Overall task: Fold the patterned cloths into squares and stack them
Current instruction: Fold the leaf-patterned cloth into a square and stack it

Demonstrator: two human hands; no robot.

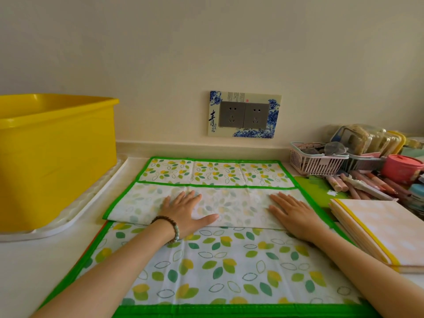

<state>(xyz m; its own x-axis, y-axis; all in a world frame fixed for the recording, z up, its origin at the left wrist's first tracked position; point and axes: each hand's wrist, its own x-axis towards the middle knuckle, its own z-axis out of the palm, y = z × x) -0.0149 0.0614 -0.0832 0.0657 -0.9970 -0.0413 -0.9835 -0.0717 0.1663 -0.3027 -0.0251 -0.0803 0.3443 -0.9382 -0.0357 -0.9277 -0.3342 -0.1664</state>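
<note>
A white cloth (213, 267) with green and yellow leaves and a green border lies spread on the counter in front of me. A band of it (231, 204) across the middle is folded over, pale back side up. My left hand (185, 212) lies flat on the left half of that folded band, fingers spread, a bead bracelet on the wrist. My right hand (293, 214) presses flat on the right half. A stack of folded yellow-edged cloths (376, 228) rests at the right, beside the green cloth.
A yellow plastic tub (57, 157) stands on a white tray (68, 216) at the left. At the back right are a pink basket (314, 162), a red lidded pot (401, 167) and several pens (358, 182). A wall socket (244, 114) is behind.
</note>
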